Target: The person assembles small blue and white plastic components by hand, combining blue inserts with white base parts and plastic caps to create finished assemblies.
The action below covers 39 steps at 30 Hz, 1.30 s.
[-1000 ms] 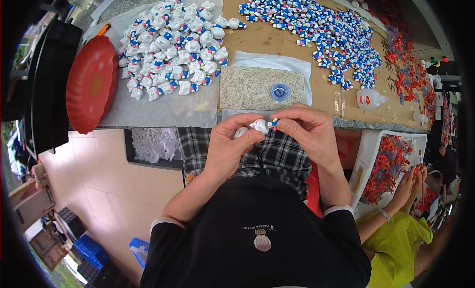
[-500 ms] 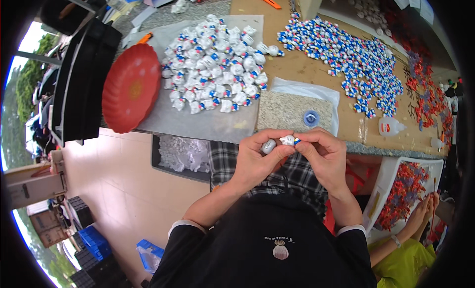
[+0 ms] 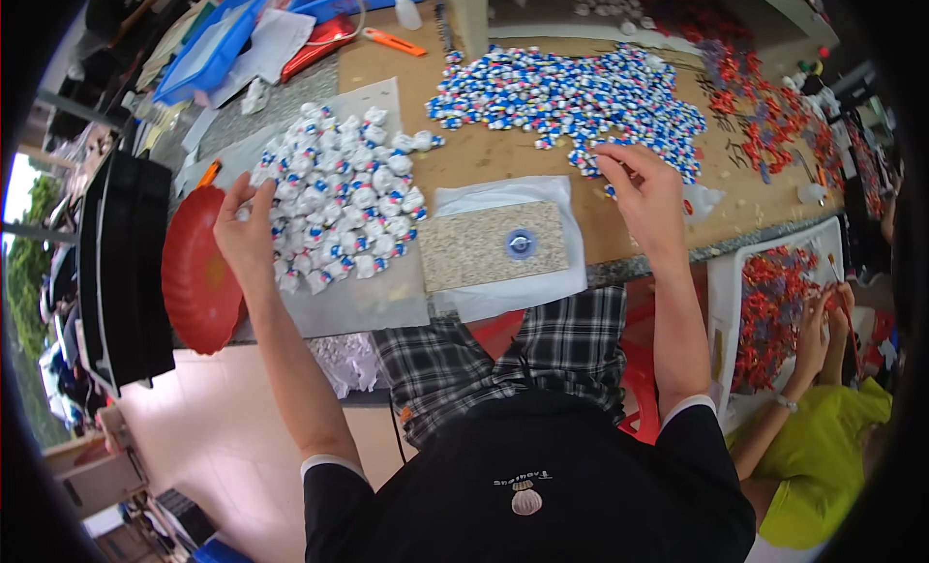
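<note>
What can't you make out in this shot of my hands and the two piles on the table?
- Left hand, head view: fingertips lie on the pile of white pieces; whether they grip one is hidden.
- Right hand: palm faces away; any blue piece under it is hidden.
- Single pieces: too small to tell what they are.

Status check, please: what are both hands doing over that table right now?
Left hand on the edge of the white wrapped pieces pile, grip unclear. Right hand open, fingers at the blue-and-white small pieces heap. Stone slab with blue disc between them, nothing blocking.
</note>
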Each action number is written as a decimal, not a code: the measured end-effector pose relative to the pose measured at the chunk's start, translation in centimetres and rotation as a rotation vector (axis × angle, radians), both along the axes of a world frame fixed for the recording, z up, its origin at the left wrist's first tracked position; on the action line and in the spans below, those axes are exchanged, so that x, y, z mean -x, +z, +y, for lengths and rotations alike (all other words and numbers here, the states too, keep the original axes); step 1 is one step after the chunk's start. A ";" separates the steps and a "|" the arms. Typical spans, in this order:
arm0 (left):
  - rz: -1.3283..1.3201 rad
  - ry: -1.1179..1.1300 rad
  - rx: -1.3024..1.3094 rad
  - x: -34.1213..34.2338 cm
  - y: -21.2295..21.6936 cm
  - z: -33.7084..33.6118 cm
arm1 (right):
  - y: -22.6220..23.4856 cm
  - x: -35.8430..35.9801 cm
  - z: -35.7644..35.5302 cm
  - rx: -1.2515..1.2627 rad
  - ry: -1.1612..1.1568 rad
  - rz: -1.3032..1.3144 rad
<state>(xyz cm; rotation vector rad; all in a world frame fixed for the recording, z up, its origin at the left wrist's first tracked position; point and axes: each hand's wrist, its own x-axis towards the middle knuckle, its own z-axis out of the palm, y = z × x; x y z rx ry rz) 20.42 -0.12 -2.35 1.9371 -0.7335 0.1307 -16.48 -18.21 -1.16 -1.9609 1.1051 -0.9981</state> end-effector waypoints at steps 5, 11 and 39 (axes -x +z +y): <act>0.228 -0.098 0.160 2.8 0.3 1.7 | -1.1 0.0 -2.4 0.267 0.109 0.244; 1.118 -0.528 0.625 13.9 1.4 4.3 | -1.8 -3.1 -3.5 0.412 0.285 0.366; 1.586 -0.773 0.410 23.9 -2.5 3.3 | 0.9 0.0 9.3 -0.635 0.517 -0.139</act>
